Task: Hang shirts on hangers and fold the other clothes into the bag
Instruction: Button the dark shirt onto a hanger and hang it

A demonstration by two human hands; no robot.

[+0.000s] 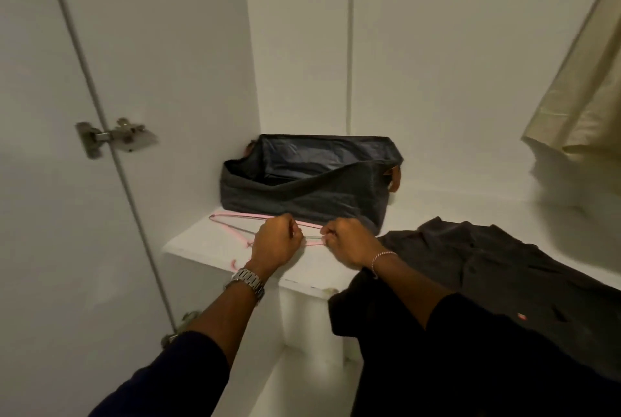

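Observation:
A pink wire hanger [232, 225] lies flat on the white shelf [208, 248] just in front of an open dark grey fabric bag [302, 194]. My left hand [275, 242] and my right hand [346, 242] both pinch the hanger's wire, close together, with a short bare stretch of wire showing between them. A dark shirt [487, 268] lies spread on the shelf to the right and droops over the front edge, under my right forearm. The bag's inside looks empty from here.
A cream garment [584, 94] hangs at the upper right. The wardrobe door [43, 147] stands open on the left, with a metal hinge [111, 137]. The shelf's front edge is chipped near its corner.

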